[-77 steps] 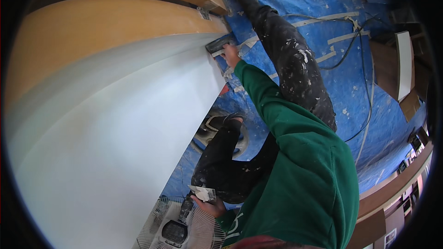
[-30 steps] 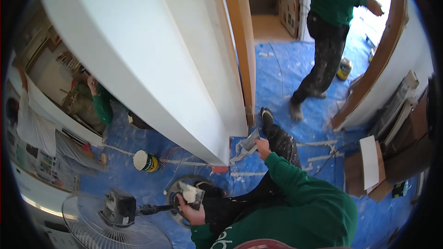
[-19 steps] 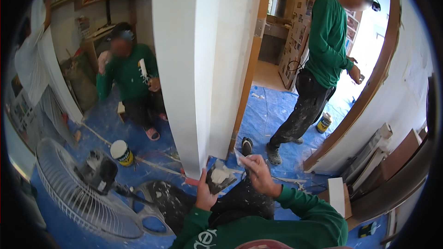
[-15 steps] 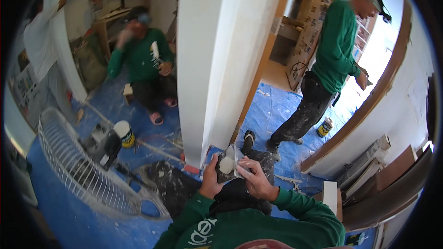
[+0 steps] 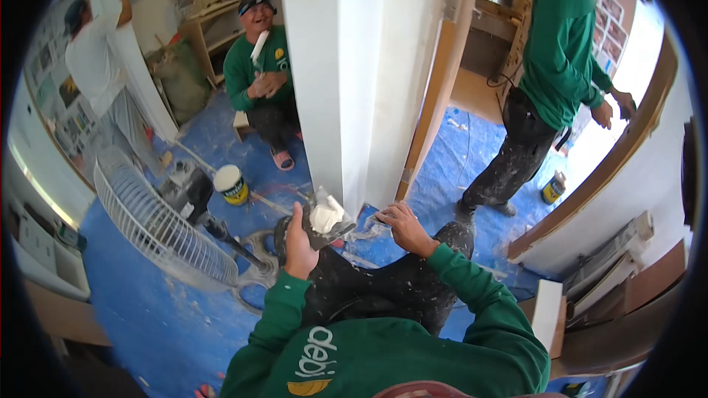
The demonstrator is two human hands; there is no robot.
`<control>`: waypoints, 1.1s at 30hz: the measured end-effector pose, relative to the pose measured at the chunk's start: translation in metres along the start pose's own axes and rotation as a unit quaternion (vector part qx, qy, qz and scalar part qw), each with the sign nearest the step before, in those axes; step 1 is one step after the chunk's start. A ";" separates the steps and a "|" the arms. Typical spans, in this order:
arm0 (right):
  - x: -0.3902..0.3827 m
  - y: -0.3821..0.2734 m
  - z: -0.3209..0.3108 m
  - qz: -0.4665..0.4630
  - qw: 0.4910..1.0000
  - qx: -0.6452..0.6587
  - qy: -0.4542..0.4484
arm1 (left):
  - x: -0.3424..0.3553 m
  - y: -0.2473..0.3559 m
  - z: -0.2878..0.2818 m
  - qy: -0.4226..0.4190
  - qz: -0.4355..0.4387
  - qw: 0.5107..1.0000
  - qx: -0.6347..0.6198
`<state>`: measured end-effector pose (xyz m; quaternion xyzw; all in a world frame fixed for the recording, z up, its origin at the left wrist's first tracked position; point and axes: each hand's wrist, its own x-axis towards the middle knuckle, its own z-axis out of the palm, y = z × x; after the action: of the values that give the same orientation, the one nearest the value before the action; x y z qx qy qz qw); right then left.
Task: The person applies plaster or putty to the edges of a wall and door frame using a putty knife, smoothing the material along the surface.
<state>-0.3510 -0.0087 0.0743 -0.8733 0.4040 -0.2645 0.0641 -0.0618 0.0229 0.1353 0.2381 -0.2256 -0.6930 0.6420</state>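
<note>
Putty is heaped on a plate gripped in the left hand; the knife-pinching right hand sits just beside it, blade pointed left.

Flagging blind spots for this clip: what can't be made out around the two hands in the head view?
- Tool in the right hand: mostly hidden by its fingers.
- Plate under the white filler: partly covered by the left hand.
- Base of the white column: hidden behind the filler and hands.
</note>
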 end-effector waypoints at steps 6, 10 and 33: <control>-0.043 0.078 0.088 0.096 0.987 -0.012 -0.131 | 0.044 -0.019 0.015 -0.003 -0.086 0.995 0.058; -0.056 0.092 0.154 0.064 0.990 0.080 -0.096 | 0.088 -0.072 0.021 0.033 -0.151 0.986 0.064; -0.067 0.048 -0.062 0.552 0.822 0.039 -0.138 | 0.147 0.101 0.350 -0.003 -0.422 0.882 0.212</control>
<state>-0.4508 0.0147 0.0838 -0.5285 0.7948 -0.0774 0.2880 -0.2085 -0.1285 0.4664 0.4386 -0.2471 -0.8348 0.2228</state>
